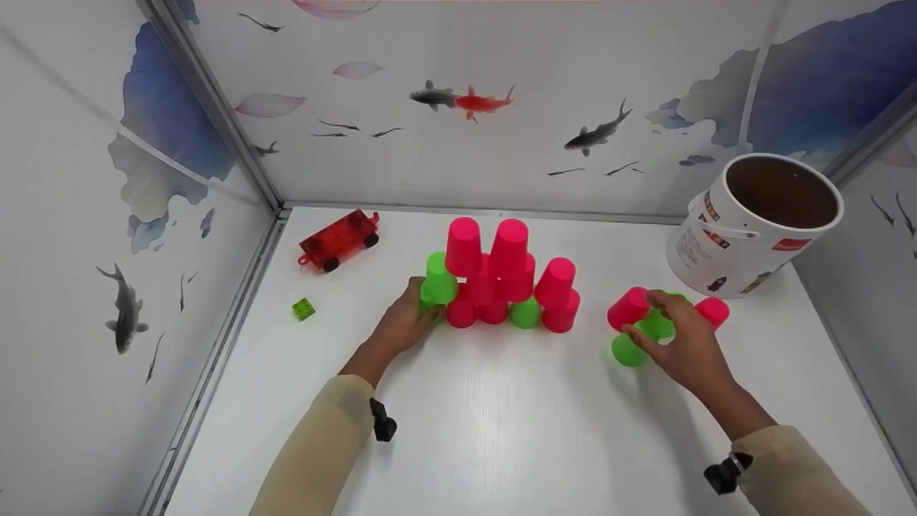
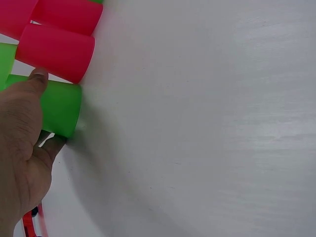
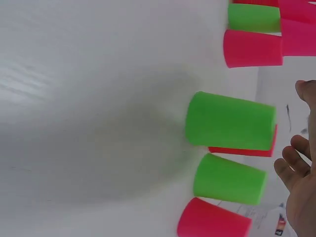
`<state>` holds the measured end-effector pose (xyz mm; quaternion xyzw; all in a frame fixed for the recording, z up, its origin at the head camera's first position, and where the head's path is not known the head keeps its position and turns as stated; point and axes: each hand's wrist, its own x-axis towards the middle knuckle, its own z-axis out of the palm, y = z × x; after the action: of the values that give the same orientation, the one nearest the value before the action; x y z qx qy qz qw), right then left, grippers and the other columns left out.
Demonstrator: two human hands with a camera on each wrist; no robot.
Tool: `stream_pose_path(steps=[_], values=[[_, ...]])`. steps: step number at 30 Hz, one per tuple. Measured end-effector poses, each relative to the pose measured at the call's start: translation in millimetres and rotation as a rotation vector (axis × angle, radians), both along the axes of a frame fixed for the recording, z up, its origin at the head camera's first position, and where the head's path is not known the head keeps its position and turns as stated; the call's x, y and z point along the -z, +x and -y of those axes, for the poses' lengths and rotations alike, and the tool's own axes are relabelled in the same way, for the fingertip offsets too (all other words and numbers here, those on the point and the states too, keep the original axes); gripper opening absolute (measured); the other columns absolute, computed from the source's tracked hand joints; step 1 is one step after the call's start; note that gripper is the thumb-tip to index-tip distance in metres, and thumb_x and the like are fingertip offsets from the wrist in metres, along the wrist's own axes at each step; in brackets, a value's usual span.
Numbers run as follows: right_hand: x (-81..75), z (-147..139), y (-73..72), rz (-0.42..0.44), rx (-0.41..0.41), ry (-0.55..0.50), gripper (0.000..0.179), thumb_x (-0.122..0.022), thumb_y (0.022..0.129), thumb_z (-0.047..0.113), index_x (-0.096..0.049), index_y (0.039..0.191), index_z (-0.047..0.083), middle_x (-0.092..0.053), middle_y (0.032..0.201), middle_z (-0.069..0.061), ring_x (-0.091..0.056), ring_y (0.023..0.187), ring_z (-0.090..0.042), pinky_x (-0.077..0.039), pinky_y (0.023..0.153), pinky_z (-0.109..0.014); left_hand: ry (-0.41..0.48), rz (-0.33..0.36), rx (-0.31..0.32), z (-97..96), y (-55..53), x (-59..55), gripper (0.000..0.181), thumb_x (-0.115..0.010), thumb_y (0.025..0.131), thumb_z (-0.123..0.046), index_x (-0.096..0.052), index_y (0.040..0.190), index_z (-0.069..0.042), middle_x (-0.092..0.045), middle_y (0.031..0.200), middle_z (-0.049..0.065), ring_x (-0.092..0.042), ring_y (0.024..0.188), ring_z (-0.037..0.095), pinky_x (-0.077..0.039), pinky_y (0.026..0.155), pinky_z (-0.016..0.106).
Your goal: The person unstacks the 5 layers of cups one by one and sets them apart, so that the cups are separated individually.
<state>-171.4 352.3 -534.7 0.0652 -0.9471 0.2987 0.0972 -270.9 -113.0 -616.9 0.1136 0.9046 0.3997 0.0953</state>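
Observation:
In the head view, upside-down pink cups (image 1: 464, 244) and green cups (image 1: 441, 276) stand stacked in tiers at mid-table. My left hand (image 1: 402, 324) is at the left end of the stack. In the left wrist view its thumb and fingers grip a bottom-row green cup (image 2: 61, 107) from both sides, beside a pink cup (image 2: 58, 52). My right hand (image 1: 693, 351) hovers over a loose group at the right: a green cup (image 1: 629, 352) in front, a pink cup (image 1: 628, 308) and others partly hidden. The right wrist view shows its fingers (image 3: 291, 165) spread, apart from the nearest green cup (image 3: 231, 121).
A white bucket (image 1: 691, 251) with a handle stands at the back right corner. A red toy wagon (image 1: 339, 240) and a small green block (image 1: 303, 309) lie at the left. Printed walls (image 1: 501, 165) enclose the table's back and sides.

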Motion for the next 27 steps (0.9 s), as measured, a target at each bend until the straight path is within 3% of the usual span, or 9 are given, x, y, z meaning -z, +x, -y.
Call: stream_pose_path(steps=[4, 6, 10, 16, 27], values=[[-22.0, 21.8, -15.5, -0.042, -0.043, -0.005, 0.075, -0.093, 0.091, 0.019, -0.056, 0.155, 0.006, -0.065, 0.150, -0.018, -0.067, 0.134, -0.043, -0.061, 0.102, -0.063, 0.014, -0.002, -0.007, 0.3, -0.7, -0.2, 0.062, -0.068, 0.111, -0.037, -0.035, 0.160, -0.016, -0.063, 0.151, 0.012, -0.059, 0.145, 0.031, -0.046, 0.126, 0.055], [-30.7, 34.2, -24.0, -0.071, -0.069, -0.018, 0.076, -0.093, 0.091, 0.021, -0.056, 0.156, 0.008, -0.065, 0.151, -0.016, -0.067, 0.135, -0.040, -0.064, 0.103, -0.052, 0.015, 0.005, -0.012, -0.3, -0.8, -0.4, 0.061, -0.067, 0.111, -0.036, -0.035, 0.160, -0.016, -0.063, 0.150, 0.012, -0.059, 0.145, 0.031, -0.046, 0.126, 0.055], [-43.2, 60.8, -39.5, -0.146, -0.137, -0.057, 0.074, -0.094, 0.090, 0.020, -0.059, 0.154, 0.007, -0.067, 0.150, -0.015, -0.069, 0.135, -0.037, -0.063, 0.106, -0.043, 0.007, 0.024, -0.020, -1.6, 0.1, -0.1, 0.060, -0.066, 0.112, -0.036, -0.034, 0.160, -0.017, -0.063, 0.149, 0.010, -0.060, 0.143, 0.030, -0.047, 0.125, 0.055], [-55.3, 99.9, -55.7, -0.183, -0.221, -0.090, 0.073, -0.092, 0.093, 0.022, -0.058, 0.156, 0.005, -0.067, 0.151, -0.016, -0.067, 0.138, -0.037, -0.060, 0.110, -0.056, 0.019, 0.027, -0.023, -2.4, 1.5, 0.5, 0.059, -0.066, 0.112, -0.036, -0.035, 0.159, -0.019, -0.064, 0.149, 0.010, -0.060, 0.143, 0.030, -0.046, 0.125, 0.056], [-64.7, 152.3, -74.2, -0.097, -0.263, -0.189, 0.082, -0.092, 0.093, 0.024, -0.050, 0.161, 0.003, -0.064, 0.153, -0.017, -0.064, 0.142, -0.037, -0.058, 0.114, -0.053, 0.024, 0.015, -0.022, -1.9, 1.9, -1.6, 0.056, -0.066, 0.112, -0.034, -0.036, 0.157, -0.020, -0.065, 0.146, 0.009, -0.062, 0.138, 0.031, -0.048, 0.122, 0.057]])
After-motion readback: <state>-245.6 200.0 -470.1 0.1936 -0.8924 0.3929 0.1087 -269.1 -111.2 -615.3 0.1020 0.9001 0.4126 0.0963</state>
